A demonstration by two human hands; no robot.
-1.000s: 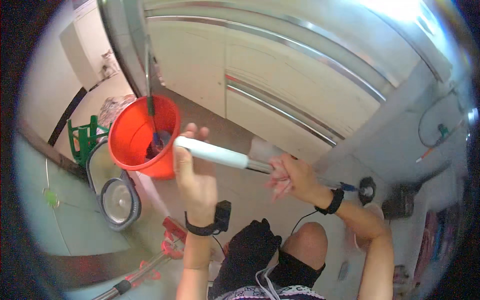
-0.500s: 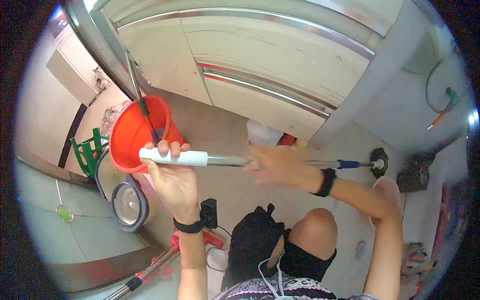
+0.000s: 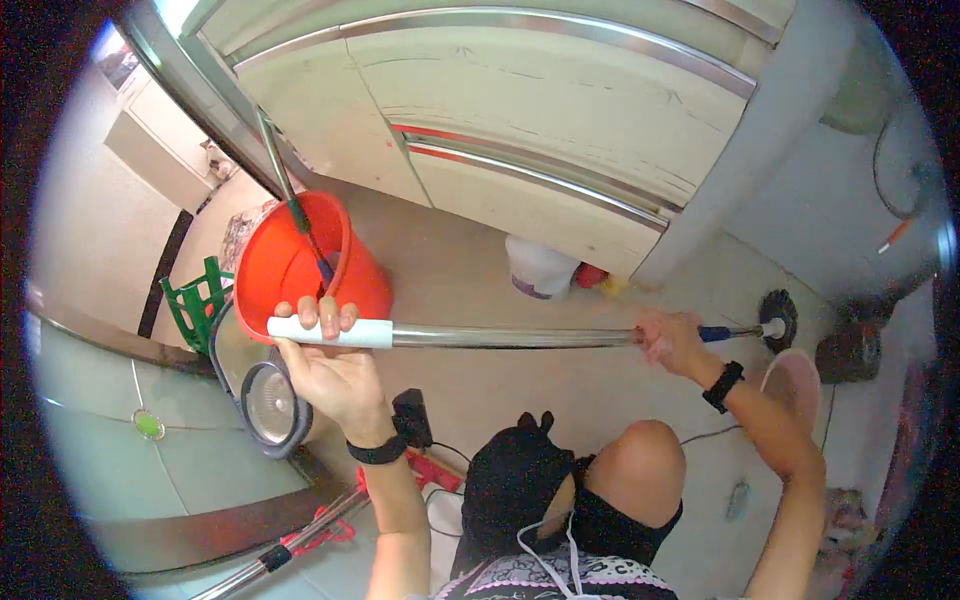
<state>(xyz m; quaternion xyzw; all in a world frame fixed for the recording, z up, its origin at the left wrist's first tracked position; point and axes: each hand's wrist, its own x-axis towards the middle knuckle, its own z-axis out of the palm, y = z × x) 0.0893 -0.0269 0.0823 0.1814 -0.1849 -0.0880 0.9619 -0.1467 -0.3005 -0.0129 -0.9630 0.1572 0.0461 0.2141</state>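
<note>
- Since a second ago we see the mop pole [image 3: 510, 338] swing from a slant to lie level across the middle of the frame, and the two hands have moved well apart along it.
- The left hand [image 3: 325, 365] is clamped from below on the pole's white grip sleeve [image 3: 330, 331], left of centre, fingers curled over the top.
- The right hand [image 3: 668, 340] is closed around the metal shaft right of centre, just short of the blue collar [image 3: 716, 332]; beyond it the dark round mop head [image 3: 779, 318] rests low at the right.
- The orange bucket [image 3: 305, 270] has shifted from upper left toward left centre; it now sits just behind the grip sleeve, and a second thin pole [image 3: 290, 200] stands tilted inside it. We cannot tell whether it holds water.
- A white tub [image 3: 540, 268] stands on the floor against the cabinet base [image 3: 540, 190], upper middle.
- The floor [image 3: 470, 280] is pale beige; a green stool [image 3: 195, 300] is at left and a grey round basket [image 3: 268, 405] below the bucket.
</note>
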